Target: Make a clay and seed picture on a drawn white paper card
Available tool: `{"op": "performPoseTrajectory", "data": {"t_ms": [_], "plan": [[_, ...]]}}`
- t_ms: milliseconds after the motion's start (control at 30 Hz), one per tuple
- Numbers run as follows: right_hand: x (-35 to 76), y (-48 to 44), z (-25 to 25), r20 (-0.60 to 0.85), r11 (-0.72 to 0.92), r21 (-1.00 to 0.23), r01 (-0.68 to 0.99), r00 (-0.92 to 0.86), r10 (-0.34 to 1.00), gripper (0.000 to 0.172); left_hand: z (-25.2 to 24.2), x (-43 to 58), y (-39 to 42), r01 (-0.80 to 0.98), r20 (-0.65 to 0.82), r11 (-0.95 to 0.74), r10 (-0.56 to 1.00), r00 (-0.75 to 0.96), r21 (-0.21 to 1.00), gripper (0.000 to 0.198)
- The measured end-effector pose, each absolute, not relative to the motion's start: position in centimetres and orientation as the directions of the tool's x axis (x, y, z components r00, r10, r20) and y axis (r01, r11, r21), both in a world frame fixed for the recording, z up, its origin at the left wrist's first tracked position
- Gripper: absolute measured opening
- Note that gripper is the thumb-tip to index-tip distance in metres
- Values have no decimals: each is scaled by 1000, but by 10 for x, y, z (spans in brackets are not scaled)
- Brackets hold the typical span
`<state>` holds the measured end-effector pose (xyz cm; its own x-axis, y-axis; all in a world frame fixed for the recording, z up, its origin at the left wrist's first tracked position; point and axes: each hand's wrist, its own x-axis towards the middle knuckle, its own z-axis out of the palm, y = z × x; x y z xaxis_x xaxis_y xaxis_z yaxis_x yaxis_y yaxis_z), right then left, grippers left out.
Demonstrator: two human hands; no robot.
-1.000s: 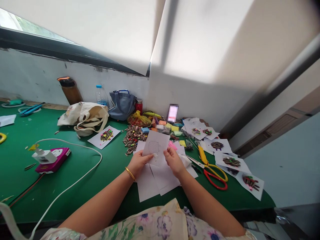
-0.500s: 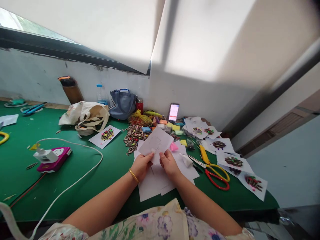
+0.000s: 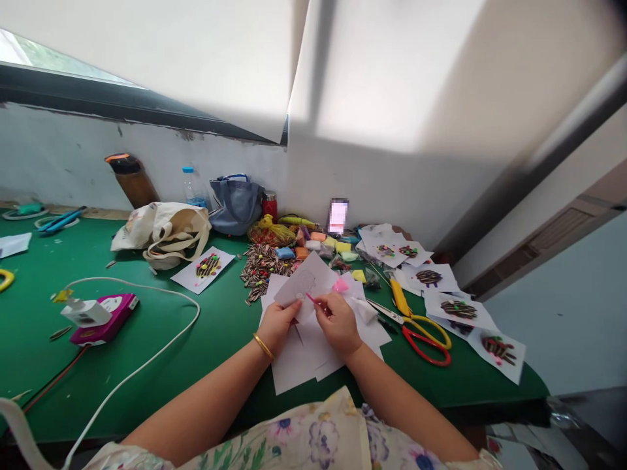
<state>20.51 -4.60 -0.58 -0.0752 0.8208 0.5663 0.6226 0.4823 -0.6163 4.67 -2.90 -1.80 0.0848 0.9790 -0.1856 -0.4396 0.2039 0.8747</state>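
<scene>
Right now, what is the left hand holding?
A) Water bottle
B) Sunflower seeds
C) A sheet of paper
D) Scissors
C: the left hand pinches the lower corner of the sheet of paper, which has a pencil sketch on it.

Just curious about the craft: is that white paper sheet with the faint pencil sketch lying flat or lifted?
Lifted: the left hand and right hand hold the sketched sheet tilted above loose white sheets.
</scene>
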Motion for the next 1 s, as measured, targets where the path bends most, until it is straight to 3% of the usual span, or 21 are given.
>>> {"op": "performPoseTrajectory", "data": {"t_ms": [367, 1000], "plan": [[201, -46, -11, 552, 473, -591, 654, -100, 828, 13, -4, 48, -36, -530, -205, 256, 966, 154, 809, 54], [197, -51, -7, 548, 457, -555, 695, -108, 830, 9, -3, 48, -35, -549, -224, 259, 966, 131, 795, 53]]}}
